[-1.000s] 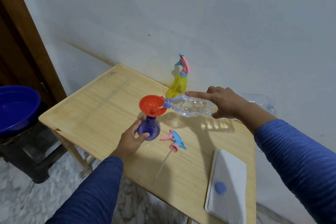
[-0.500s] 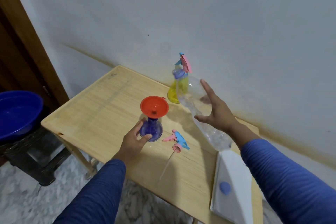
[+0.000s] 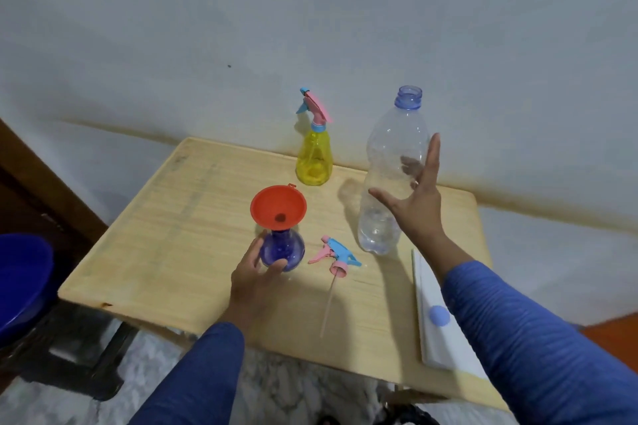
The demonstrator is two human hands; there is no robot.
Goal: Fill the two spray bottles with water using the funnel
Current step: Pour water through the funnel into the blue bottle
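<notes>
Left hand [image 3: 255, 272] had its grip wrapped round the purple spray bottle [image 3: 281, 248], red funnel [image 3: 278, 207] sitting in its neck. Right hand [image 3: 416, 203] was spread wide open beside the upright clear bottle [image 3: 386, 183] on the table [image 3: 172, 235], fingers barely touching it.

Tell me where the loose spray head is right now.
The loose spray head lies flat on the wooden table, between the purple bottle carrying the funnel and the clear water bottle.

Clear bottle [image 3: 390, 183] swung from funnel [image 3: 278, 207] to upright.
</notes>
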